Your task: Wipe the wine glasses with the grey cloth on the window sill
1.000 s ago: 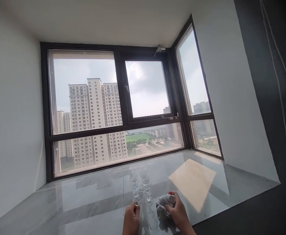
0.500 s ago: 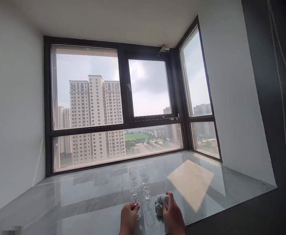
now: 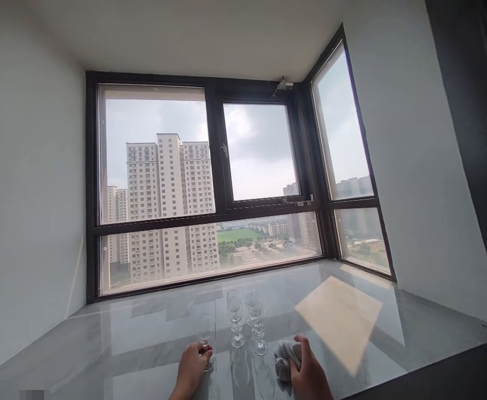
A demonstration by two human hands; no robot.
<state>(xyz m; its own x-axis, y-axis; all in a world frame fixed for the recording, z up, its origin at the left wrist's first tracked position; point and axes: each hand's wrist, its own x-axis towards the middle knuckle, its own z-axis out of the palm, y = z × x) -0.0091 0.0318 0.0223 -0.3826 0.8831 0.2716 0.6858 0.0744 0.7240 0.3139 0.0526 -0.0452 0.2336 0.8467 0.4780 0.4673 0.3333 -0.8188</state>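
My left hand (image 3: 192, 364) is closed around the stem of a small stemmed glass (image 3: 205, 340), whose round foot shows beside my fingers. Whether that foot touches the sill I cannot tell. In my right hand (image 3: 308, 369) is a crumpled light grey cloth (image 3: 286, 355), resting low by the glossy surface. Several more clear stemmed glasses (image 3: 237, 339) stand upright in two short rows between my hands, a little farther off. The nearest glass of the right row (image 3: 260, 345) is to the left of the cloth.
The glossy grey window sill (image 3: 152, 347) runs up to dark-framed windows (image 3: 222, 216). White walls (image 3: 431, 166) close it in on both sides. A bright sunlit patch (image 3: 343, 319) lies on the right, and the sill's front edge (image 3: 418, 366) slants up to the right.
My left hand has moved left with the glass, away from the left row. My right hand stays beside the rows with the cloth. The view has shifted slightly.
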